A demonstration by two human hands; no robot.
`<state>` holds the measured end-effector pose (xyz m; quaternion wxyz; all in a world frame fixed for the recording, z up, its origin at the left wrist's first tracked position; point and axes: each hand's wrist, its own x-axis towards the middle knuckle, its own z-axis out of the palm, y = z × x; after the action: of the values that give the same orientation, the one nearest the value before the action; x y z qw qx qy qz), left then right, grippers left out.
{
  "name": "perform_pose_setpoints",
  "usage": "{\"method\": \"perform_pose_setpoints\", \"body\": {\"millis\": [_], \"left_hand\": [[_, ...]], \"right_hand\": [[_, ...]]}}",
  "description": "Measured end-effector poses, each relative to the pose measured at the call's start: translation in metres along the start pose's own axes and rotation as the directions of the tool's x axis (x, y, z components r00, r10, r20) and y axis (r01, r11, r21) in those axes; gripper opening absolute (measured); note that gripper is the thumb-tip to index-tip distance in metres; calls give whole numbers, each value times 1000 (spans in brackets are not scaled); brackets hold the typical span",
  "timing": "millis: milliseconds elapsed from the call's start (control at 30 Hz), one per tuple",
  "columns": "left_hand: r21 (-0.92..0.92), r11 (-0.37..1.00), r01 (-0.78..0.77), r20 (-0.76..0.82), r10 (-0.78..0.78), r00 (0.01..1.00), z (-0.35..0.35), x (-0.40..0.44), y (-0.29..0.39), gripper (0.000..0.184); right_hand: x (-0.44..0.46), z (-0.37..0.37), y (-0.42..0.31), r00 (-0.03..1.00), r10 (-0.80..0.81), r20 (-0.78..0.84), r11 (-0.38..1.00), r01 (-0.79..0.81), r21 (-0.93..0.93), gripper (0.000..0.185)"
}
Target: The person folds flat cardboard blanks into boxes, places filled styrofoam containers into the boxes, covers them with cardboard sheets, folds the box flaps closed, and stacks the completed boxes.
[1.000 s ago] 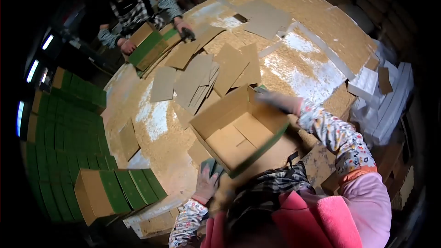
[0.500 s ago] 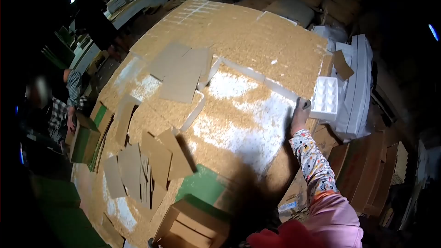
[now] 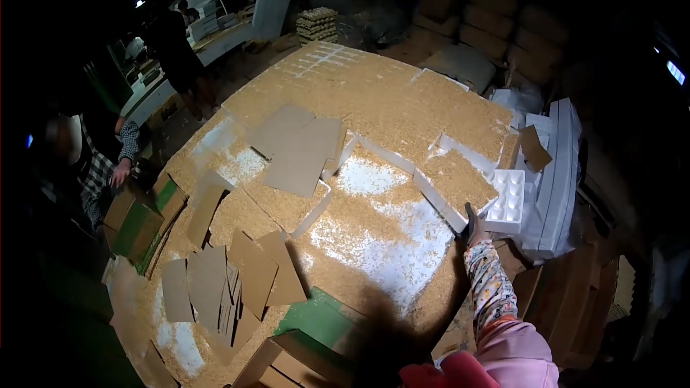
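My right hand (image 3: pixel 474 226), in a dark-fingered glove, grips the near right corner of a white foam tray (image 3: pixel 440 201) filled with brown granules. The tray is tilted, its left edge showing as a white strip above the table. Close beside the hand, on the right, lies a white foam tray with round hollows (image 3: pixel 507 201). An open cardboard box (image 3: pixel 287 363) is cut off by the bottom edge, with a green cardboard piece (image 3: pixel 320 318) behind it. My left hand is not in view.
Loose cardboard sheets (image 3: pixel 205 284) and a flat stack (image 3: pixel 298 147) lie on the granule-covered table (image 3: pixel 374 79). A person (image 3: pixel 122 162) handles a green and brown box (image 3: pixel 136 226) at the left. Wrapped white foam (image 3: pixel 557 179) stands at the right.
The view has swung right. My right hand has left the open box and now holds the granule-filled tray, whose near side has lifted. My left hand has gone out of view.
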<state>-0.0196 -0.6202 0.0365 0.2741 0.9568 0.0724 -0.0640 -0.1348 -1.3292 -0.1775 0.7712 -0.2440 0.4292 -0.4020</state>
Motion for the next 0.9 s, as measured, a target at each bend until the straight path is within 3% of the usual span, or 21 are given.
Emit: {"method": "perform_pose_setpoints", "body": {"millis": [67,100,200,233,300,333,367,400,433,467,500,533,567,600,633,667,733,767,800,833,900], "left_hand": [[-31,1000,2,23,-2,1000,-2,-4,-3,36],[48,996,-82,-9,82,997,-7,-9,-2,36],[-588,776,-226,-393,-30,919,49,21,-83,35],[65,973,-223,115,215,970,-16,-16,-52,37],[-10,879,-477,54,476,878,-30,-17,-28,40],[-49,807,-588,9,589,808,-25,-19,-31,41],[-584,752,-305,109,445,889,-2,11,-57,43],[-895,433,106,278,354,893,24,46,-81,45],[-948,248,200,299,475,828,38,55,-85,50],[-950,66,306,284,591,755,45,63,-83,55],[-929,36,368,325,552,768,53,70,-79,59],[-903,4,430,372,510,776,55,77,-79,62],[-841,-112,529,413,498,762,35,53,-47,67],[-867,-71,494,385,535,752,28,42,-31,67],[-891,-34,453,355,570,741,22,29,-16,66],[-910,-46,413,327,532,781,44,46,-29,64],[-784,-161,600,475,467,746,24,33,-43,52],[-902,-71,427,389,298,872,58,56,-78,45],[-965,65,252,259,153,954,93,84,-108,39],[-957,271,107,126,53,991,70,62,-87,32],[-859,512,-21,-23,3,1000,61,47,-81,32]], "right_hand": [[-42,-2,3,912,392,124,906,-405,118,66],[-77,-1,9,891,423,162,886,-445,132,64],[-197,-6,31,821,477,314,865,-502,-2,57],[-227,-3,33,791,492,363,866,-485,-116,55],[-265,0,49,676,548,493,837,-448,-315,54],[-284,14,44,585,420,693,871,-45,-490,56],[-304,29,38,457,266,849,798,389,-459,58],[-331,60,19,49,154,987,336,937,-98,61],[-337,80,16,-7,296,955,383,917,-112,66],[-351,108,6,-147,322,935,386,922,12,64],[-358,132,5,-293,306,906,448,884,134,59],[-366,158,8,-273,487,830,338,935,109,57],[-374,176,14,-336,523,783,305,932,196,60],[-399,192,20,-288,541,790,390,918,68,54],[-424,206,28,46,655,754,315,891,-328,51],[-456,218,39,346,748,566,167,728,-665,51],[-459,202,78,326,716,617,255,701,-666,52],[-453,195,98,382,767,516,52,764,-643,50],[-460,186,107,440,759,479,-11,745,-667,48],[-458,174,116,456,691,561,55,741,-669,47],[-450,155,128,442,554,705,275,702,-657,49]]}}
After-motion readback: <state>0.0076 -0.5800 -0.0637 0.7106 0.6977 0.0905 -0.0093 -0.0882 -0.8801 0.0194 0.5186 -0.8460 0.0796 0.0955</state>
